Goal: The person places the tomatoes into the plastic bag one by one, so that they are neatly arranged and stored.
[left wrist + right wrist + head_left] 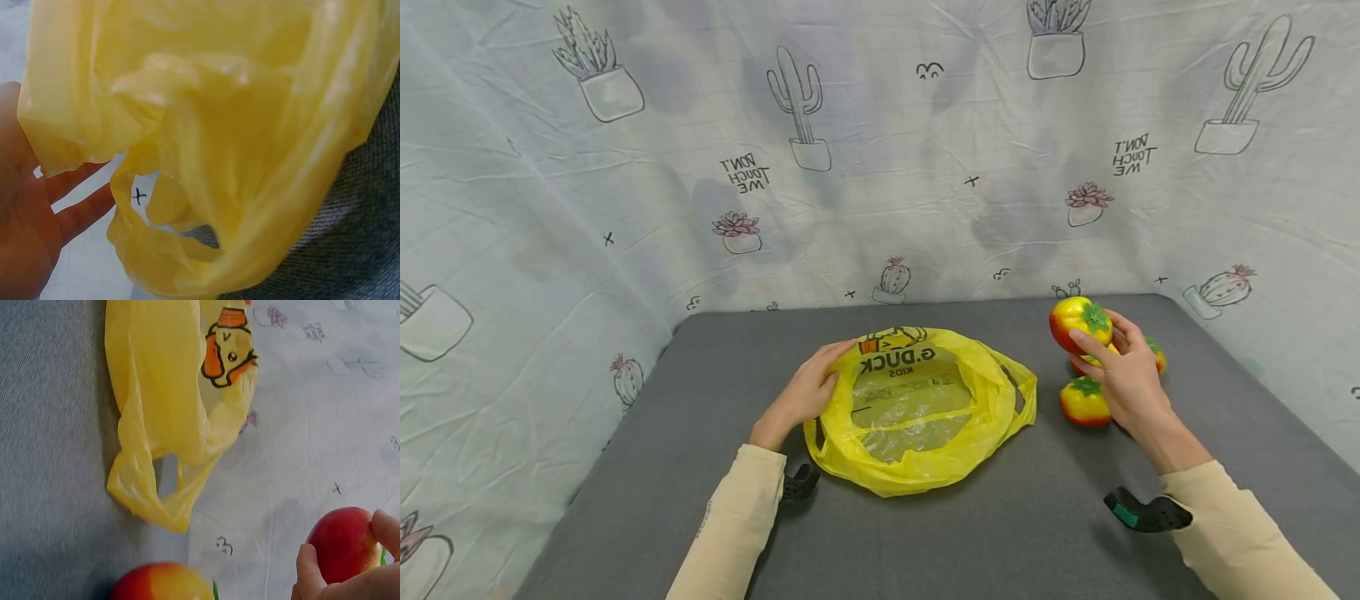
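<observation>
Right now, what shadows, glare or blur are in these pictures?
Head view: soft shadows on the white cactus-print cloth backdrop, small pale glints inside the crinkled yellow plastic bag; left wrist view: the bag's folds look soft and out of focus, with hazy highlights; right wrist view: dim shadow on the grey woven surface beside the bag.

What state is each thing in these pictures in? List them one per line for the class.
Yellow bag: mouth open, nothing visible inside
Handle loop: open, untied
Left hand: touching the bag's rim; grip unclear
Right hand: gripping a fruit
Held fruit: raised off the table
Front fruit: resting on the table
Other fruits: partly hidden
Printed backdrop: hanging, wrinkled
</observation>
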Demonstrator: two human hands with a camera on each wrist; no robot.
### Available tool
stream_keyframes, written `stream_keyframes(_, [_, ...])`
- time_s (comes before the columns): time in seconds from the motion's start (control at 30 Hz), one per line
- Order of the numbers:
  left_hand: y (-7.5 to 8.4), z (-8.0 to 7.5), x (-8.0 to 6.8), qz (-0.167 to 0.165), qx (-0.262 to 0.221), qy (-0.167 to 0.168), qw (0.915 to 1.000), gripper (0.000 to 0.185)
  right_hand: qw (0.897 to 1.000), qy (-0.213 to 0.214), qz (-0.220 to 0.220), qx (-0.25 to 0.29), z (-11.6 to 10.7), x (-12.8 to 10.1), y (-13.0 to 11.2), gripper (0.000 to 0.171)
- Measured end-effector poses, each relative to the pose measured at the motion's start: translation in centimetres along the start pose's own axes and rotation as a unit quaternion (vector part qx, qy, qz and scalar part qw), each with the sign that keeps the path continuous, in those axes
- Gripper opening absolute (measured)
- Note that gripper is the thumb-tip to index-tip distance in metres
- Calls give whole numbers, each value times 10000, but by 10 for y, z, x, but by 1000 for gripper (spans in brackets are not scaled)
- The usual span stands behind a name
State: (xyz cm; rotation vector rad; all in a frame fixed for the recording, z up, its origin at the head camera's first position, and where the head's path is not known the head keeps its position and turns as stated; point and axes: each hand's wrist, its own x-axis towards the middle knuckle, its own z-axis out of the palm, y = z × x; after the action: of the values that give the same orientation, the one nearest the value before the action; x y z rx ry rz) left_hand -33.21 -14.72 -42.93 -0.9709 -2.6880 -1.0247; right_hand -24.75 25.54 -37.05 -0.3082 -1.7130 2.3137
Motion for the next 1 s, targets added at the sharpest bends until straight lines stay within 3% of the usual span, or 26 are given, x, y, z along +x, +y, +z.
stream_keyframes(0.43, [0, 1, 2, 131, 69, -63, 9999, 55, 9963, -420, 71, -751, 29, -5, 10, 86])
stream_keyframes(0.63, [1, 0, 1, 110, 94, -83, 9999, 55, 9910, -648, 46, -1174, 43, -6, 17, 85])
stream_keyframes(1.0, [-2, 1, 1, 109, 14, -120, 9999, 55, 9844, -1110, -8, -1368, 63, -9, 31, 77])
